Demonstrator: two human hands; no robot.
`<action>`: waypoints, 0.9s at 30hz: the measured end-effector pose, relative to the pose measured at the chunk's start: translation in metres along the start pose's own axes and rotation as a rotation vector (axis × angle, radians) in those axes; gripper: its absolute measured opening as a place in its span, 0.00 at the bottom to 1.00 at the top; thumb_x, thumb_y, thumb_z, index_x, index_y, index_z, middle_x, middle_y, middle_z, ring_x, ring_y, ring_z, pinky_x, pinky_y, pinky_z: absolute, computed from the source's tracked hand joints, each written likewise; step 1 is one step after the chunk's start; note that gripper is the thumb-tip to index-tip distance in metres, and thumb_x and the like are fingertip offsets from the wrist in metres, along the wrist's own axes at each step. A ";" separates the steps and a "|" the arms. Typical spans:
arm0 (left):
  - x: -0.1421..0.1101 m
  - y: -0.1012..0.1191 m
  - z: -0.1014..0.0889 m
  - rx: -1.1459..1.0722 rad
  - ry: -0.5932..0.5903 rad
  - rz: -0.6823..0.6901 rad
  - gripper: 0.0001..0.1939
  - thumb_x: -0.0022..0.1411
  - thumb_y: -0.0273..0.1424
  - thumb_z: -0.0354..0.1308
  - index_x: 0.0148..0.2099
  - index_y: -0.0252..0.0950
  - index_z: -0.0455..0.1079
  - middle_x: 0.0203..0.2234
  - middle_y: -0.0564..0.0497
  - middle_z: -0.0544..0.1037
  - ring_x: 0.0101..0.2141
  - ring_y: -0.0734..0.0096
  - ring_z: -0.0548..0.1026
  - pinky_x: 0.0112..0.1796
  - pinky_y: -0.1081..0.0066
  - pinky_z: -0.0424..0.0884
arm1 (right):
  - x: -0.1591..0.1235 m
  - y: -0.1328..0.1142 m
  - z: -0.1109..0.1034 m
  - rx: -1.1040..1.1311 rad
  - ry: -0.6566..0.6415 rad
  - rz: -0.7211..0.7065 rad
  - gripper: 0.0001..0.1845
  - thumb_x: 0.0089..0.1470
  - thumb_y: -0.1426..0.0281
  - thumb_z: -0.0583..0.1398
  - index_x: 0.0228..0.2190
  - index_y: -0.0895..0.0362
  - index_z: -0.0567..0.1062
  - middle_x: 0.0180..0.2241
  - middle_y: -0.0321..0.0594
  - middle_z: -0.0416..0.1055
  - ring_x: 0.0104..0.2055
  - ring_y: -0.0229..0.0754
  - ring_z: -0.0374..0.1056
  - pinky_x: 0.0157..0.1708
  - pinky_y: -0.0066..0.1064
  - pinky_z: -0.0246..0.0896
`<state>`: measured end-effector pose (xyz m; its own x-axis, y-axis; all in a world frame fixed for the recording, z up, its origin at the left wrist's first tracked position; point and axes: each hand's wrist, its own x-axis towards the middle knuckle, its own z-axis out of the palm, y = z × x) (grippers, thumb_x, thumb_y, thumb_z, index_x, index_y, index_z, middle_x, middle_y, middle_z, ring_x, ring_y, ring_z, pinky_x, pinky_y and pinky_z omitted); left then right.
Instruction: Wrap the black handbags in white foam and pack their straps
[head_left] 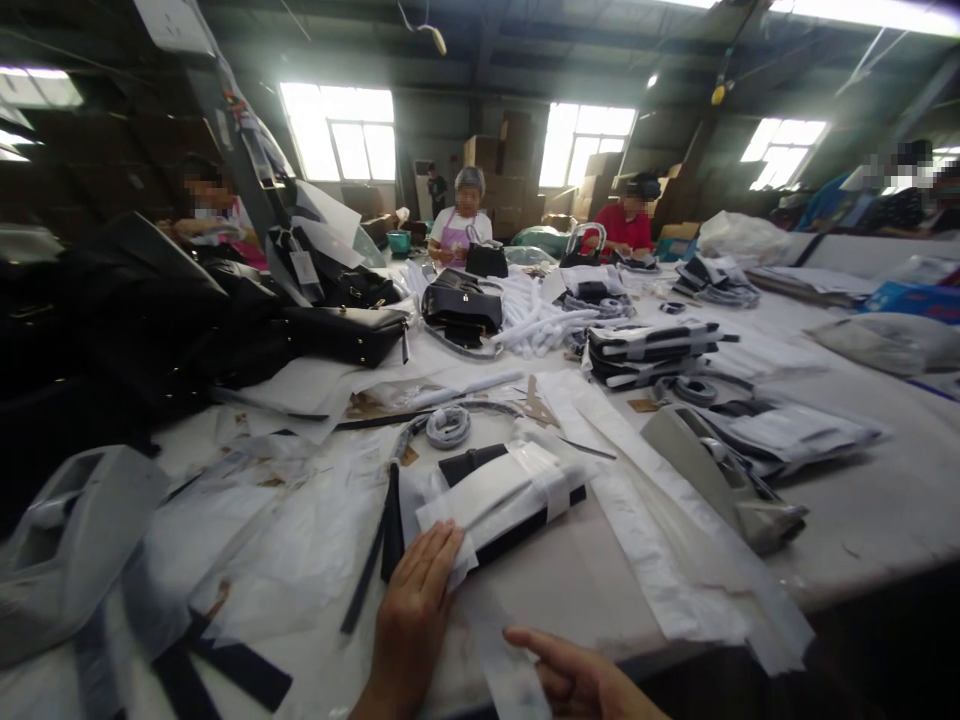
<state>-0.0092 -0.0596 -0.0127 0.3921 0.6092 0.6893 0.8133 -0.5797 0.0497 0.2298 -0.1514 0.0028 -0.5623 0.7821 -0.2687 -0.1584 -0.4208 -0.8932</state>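
My left hand lies with its fingers stretched together over the near left end of a white paper wrap. The paper is folded around a flat black bag, which rests tilted on the table. Close to the table's front edge, my right hand has its index finger pointing left and its other fingers curled in. A translucent strip runs down beside these fingers, apparently held by them; the thumb is hidden. Behind the bag lies a coiled, wrapped strap.
Grey tape dispensers stand left and right. Black bags pile up at left. Long white sheets lie right of my work. Wrapped bags and a finished black handbag sit farther back, with co-workers beyond.
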 end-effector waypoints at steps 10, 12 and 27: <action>-0.003 0.001 0.002 -0.041 -0.014 -0.027 0.20 0.69 0.26 0.50 0.62 0.35 0.65 0.55 0.46 0.76 0.55 0.61 0.74 0.51 0.59 0.77 | 0.033 -0.014 -0.006 -1.199 0.321 -0.736 0.23 0.57 0.80 0.54 0.50 0.54 0.76 0.36 0.44 0.74 0.35 0.41 0.71 0.34 0.29 0.70; -0.001 0.001 0.002 -0.042 -0.005 -0.035 0.20 0.69 0.25 0.50 0.61 0.35 0.66 0.55 0.46 0.76 0.54 0.62 0.75 0.50 0.60 0.77 | 0.039 -0.019 -0.007 -1.219 0.350 -0.778 0.15 0.60 0.78 0.55 0.43 0.54 0.78 0.41 0.46 0.73 0.38 0.41 0.71 0.36 0.29 0.70; -0.008 -0.001 0.005 -0.081 0.028 -0.025 0.30 0.59 0.11 0.46 0.59 0.35 0.69 0.56 0.45 0.74 0.59 0.68 0.69 0.59 0.66 0.67 | 0.058 -0.006 -0.019 -1.345 -0.009 -0.938 0.14 0.71 0.67 0.51 0.41 0.56 0.75 0.33 0.37 0.81 0.37 0.34 0.77 0.57 0.32 0.65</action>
<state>-0.0110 -0.0615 -0.0222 0.3587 0.6095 0.7070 0.7849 -0.6069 0.1250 0.2134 -0.0950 -0.0146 -0.6873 0.5141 0.5132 0.3492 0.8533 -0.3871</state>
